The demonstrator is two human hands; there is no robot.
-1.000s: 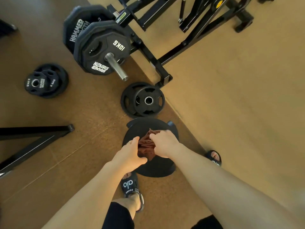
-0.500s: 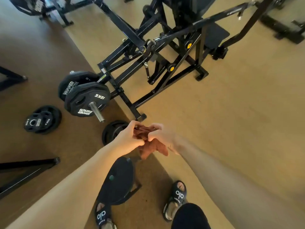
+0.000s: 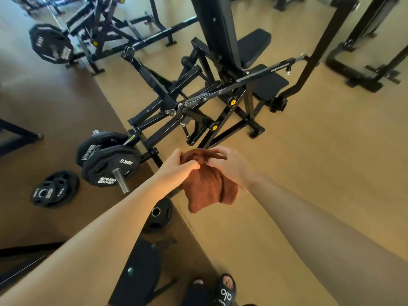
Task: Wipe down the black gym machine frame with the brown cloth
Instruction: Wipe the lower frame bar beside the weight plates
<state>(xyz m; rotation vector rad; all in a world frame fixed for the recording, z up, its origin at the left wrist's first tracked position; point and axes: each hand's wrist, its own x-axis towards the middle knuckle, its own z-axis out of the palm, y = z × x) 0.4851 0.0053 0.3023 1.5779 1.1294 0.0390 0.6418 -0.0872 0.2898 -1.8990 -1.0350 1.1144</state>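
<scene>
— How are the fingers placed?
— The top edge of the cloth (image 3: 207, 186) is pinched by the curled fingers of the left hand (image 3: 176, 167) and the right hand (image 3: 231, 165).
— Where is the cloth?
— It is held hanging just in front of the frame (image 3: 198, 102), not touching it; plates (image 3: 110, 165) are seen left of the frame.

Cloth (image 3: 204, 188): 1; hands: 2, left (image 3: 176, 167), right (image 3: 229, 165); sandals: 2, one (image 3: 225, 290) clear; loaded plates (image 3: 111, 165): 2.
</scene>
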